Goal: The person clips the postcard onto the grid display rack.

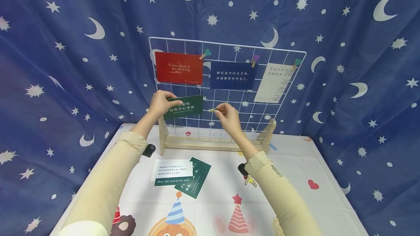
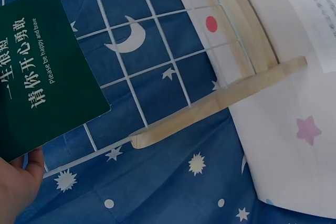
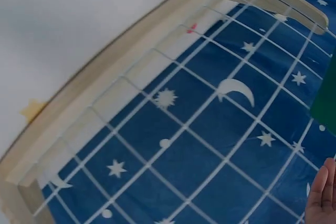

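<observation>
My left hand (image 1: 160,103) pinches a dark green postcard (image 1: 190,107) by its left edge, in front of the lower left part of a white wire grid rack (image 1: 226,44). White writing covers the card, which shows large in the left wrist view (image 2: 58,77). To the card's right, my right hand (image 1: 228,117) pinches a small wooden clip (image 1: 212,110) between thumb and fingers. Only fingers of that hand show in the right wrist view; the clip is out of sight there. Whether the card touches the wires I cannot tell.
Clips hold a red card (image 1: 178,68), a blue card (image 1: 233,75) and a white card (image 1: 272,83) on the grid's upper part. On the table lie a white card (image 1: 172,168), green cards (image 1: 201,176) and several loose clips (image 1: 251,181). The grid stands on a wooden base (image 1: 203,145).
</observation>
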